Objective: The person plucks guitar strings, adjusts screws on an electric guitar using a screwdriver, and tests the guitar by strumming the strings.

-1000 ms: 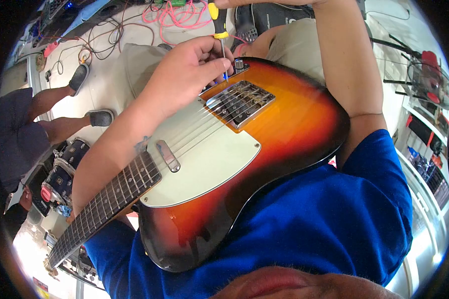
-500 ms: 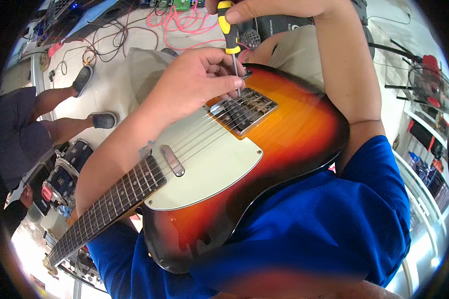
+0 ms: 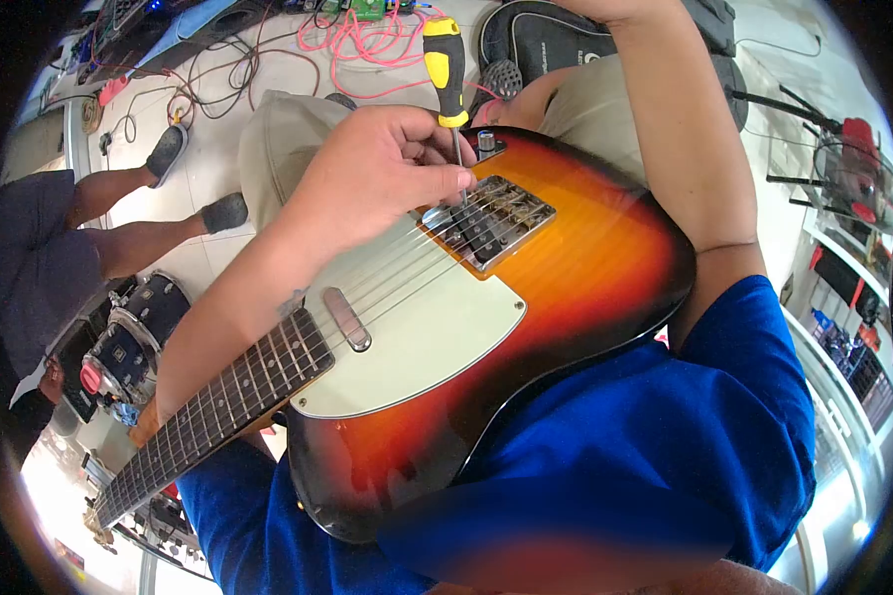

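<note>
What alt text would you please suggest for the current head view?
A left hand holds a screwdriver by its shaft over the bridge plate of a sunburst guitar. The right hand, partly cropped, is off the handle.

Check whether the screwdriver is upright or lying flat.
Roughly upright: the screwdriver has its handle uppermost, and its shaft runs down past the left hand toward the guitar's bridge.

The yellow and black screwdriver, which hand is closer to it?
The left. The left hand has its fingers at the screwdriver's metal shaft. The right hand is apart from it, mostly cut off by the picture's top edge.
</note>
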`<state>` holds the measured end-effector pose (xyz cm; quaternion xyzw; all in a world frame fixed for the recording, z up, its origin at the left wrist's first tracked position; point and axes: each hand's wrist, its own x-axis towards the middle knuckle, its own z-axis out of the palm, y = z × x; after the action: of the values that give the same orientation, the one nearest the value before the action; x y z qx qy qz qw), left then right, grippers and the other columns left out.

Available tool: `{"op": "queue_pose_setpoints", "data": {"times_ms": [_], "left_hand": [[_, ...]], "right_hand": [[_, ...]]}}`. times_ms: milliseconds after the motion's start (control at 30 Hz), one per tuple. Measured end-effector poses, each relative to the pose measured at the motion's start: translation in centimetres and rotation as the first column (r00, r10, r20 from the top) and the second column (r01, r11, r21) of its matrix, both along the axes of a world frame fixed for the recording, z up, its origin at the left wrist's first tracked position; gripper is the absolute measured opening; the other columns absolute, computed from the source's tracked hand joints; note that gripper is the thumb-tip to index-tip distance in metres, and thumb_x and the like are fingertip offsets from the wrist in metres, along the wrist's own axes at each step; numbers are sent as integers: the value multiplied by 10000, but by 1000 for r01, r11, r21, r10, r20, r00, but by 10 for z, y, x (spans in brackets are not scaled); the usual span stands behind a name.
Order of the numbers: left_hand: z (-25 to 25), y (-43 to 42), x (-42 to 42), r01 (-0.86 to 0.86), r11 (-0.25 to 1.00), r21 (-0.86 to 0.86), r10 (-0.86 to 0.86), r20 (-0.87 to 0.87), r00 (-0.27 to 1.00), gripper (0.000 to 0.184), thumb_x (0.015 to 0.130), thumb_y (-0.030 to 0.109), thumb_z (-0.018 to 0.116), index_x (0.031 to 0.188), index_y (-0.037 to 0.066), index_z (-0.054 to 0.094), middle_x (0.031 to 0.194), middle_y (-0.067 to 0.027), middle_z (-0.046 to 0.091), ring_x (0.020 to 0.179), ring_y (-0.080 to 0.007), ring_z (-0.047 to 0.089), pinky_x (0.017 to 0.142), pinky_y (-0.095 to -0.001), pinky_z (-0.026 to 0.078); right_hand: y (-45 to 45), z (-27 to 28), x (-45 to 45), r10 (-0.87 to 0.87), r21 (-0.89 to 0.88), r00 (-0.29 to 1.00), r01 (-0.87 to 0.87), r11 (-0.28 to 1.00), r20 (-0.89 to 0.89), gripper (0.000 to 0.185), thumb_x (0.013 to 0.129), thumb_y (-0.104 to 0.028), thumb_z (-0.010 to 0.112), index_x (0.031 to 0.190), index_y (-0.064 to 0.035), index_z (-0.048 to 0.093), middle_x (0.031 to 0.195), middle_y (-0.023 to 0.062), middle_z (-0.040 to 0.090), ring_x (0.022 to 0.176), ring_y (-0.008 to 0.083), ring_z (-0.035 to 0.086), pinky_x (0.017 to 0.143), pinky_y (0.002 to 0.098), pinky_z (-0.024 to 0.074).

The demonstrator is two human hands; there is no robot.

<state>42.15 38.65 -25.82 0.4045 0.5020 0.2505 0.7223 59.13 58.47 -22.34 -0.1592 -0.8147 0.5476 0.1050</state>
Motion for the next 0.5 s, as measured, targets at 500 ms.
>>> {"op": "queue_pose_setpoints", "data": {"times_ms": [500], "left_hand": [[-1,-4,2,19,1000,2,-19,-50,999,167,936,36,691,1087,-33,682,940,-97,752,780,-112,682,704,-259,557]], "right_hand": [[-11,10,-5,17,-42,991,-11,999,131,323,940,-184,716,1186,14,646,1036,48,666,945,111,583,844,274,494]]}}
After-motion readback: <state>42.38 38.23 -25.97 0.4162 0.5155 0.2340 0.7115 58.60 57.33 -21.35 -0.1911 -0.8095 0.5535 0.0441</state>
